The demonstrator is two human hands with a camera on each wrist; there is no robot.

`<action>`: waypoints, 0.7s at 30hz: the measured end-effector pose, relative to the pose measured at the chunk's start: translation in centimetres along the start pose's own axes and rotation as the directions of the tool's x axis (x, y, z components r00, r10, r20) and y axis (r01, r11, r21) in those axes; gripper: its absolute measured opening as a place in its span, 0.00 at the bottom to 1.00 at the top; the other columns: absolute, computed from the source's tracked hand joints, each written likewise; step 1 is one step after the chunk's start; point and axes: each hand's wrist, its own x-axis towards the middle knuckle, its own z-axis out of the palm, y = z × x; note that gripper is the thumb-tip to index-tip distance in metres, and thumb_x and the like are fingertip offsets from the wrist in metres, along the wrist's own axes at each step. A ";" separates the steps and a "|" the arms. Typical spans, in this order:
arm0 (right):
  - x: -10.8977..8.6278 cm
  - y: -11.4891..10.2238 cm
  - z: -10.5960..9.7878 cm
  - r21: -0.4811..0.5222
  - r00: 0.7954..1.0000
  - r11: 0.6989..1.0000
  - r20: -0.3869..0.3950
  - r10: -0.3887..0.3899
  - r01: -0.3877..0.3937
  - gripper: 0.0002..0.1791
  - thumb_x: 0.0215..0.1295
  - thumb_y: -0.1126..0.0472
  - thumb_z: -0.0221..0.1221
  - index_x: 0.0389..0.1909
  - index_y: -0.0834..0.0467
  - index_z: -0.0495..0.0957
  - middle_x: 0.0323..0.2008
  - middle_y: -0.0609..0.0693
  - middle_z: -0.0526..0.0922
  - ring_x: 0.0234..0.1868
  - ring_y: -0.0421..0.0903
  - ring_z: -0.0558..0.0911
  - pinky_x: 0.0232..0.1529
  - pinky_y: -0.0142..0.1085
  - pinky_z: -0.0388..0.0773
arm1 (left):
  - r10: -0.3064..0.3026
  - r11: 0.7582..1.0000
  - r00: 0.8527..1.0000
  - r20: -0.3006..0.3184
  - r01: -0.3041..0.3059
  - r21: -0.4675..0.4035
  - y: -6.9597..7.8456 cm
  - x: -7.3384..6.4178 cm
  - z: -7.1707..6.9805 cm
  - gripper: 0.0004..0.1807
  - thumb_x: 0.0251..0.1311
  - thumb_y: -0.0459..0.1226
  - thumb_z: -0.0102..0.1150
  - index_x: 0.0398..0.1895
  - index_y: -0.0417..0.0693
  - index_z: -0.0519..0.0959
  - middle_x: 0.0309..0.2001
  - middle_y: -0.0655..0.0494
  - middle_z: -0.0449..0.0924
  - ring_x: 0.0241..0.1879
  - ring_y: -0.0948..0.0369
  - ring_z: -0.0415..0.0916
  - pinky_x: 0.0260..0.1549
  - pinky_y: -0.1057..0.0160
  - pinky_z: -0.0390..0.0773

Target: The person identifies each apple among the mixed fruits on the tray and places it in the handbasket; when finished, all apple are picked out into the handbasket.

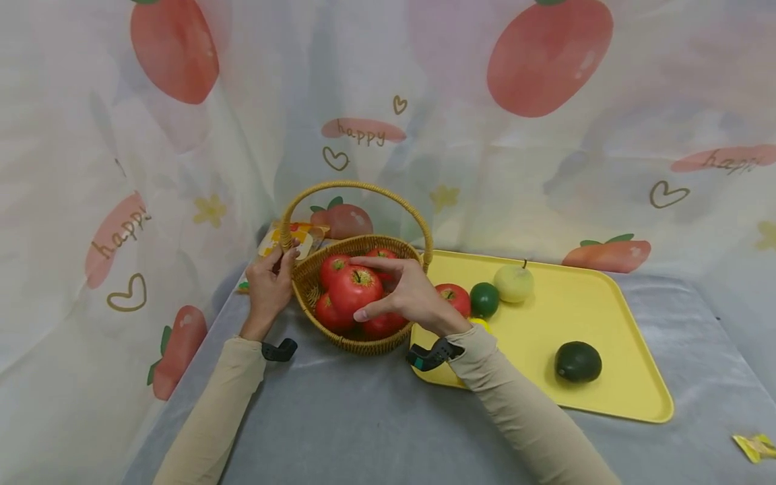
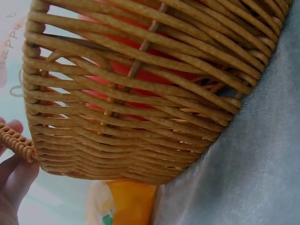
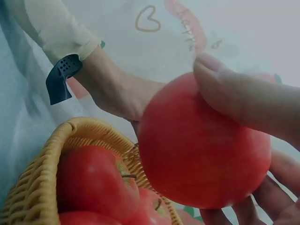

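Observation:
My left hand (image 1: 269,286) grips the left foot of the handle (image 1: 358,183) of a wicker basket (image 1: 364,346). In the left wrist view, fingertips close round the braided handle (image 2: 14,142) beside the woven wall (image 2: 126,159). A red apple (image 1: 353,291) is held in my right hand (image 1: 415,296), over the basket. The right wrist view shows thumb and fingers spread round that apple (image 3: 201,150). Several more red apples (image 3: 96,180) lie inside the basket below it, partly hidden by the held one.
A yellow tray (image 1: 582,303) at the right holds a red apple (image 1: 453,298), a green fruit (image 1: 484,300), a pale pear (image 1: 514,283) and a dark avocado (image 1: 578,362). Bright packaging (image 1: 312,236) lies behind the basket. A yellow wrapper (image 1: 756,447) is at the right edge. Printed curtains (image 1: 455,202) enclose the table.

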 end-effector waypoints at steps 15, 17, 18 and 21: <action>5.1 1.9 1.5 -0.023 0.991 0.998 -0.125 0.054 -0.057 0.44 0.48 0.63 0.83 0.70 0.49 0.81 0.64 0.44 0.85 0.62 0.51 0.83 0.59 0.46 0.84 | -0.074 0.996 0.997 0.034 0.075 -0.038 0.2 0.3 -0.2 0.12 0.73 0.29 0.63 0.54 0.32 0.87 0.49 0.37 0.90 0.36 0.70 0.85 0.33 0.85 0.73; 5.6 2.2 1.7 -0.021 0.989 0.997 -0.130 0.071 -0.074 0.44 0.48 0.63 0.84 0.70 0.49 0.81 0.63 0.43 0.85 0.61 0.50 0.84 0.59 0.45 0.84 | -0.093 0.994 0.994 0.064 0.096 -0.054 0.3 0.3 -0.4 0.13 0.74 0.30 0.63 0.55 0.33 0.87 0.50 0.38 0.90 0.38 0.65 0.87 0.33 0.84 0.75; 5.8 2.4 1.8 -0.019 0.988 0.997 -0.132 0.076 -0.079 0.44 0.48 0.63 0.84 0.70 0.48 0.81 0.63 0.43 0.85 0.61 0.49 0.83 0.60 0.45 0.84 | -0.104 0.992 0.991 0.081 0.109 -0.059 0.3 0.4 -0.5 0.13 0.74 0.30 0.62 0.56 0.33 0.87 0.50 0.38 0.90 0.39 0.59 0.89 0.34 0.83 0.76; 6.5 2.6 1.9 -0.020 0.988 0.996 -0.133 0.084 -0.087 0.42 0.49 0.61 0.84 0.68 0.43 0.82 0.64 0.42 0.85 0.61 0.48 0.83 0.60 0.45 0.83 | -0.123 0.989 0.984 0.131 0.132 -0.062 0.4 0.6 -0.9 0.14 0.76 0.31 0.61 0.58 0.33 0.86 0.53 0.37 0.89 0.43 0.41 0.89 0.36 0.81 0.78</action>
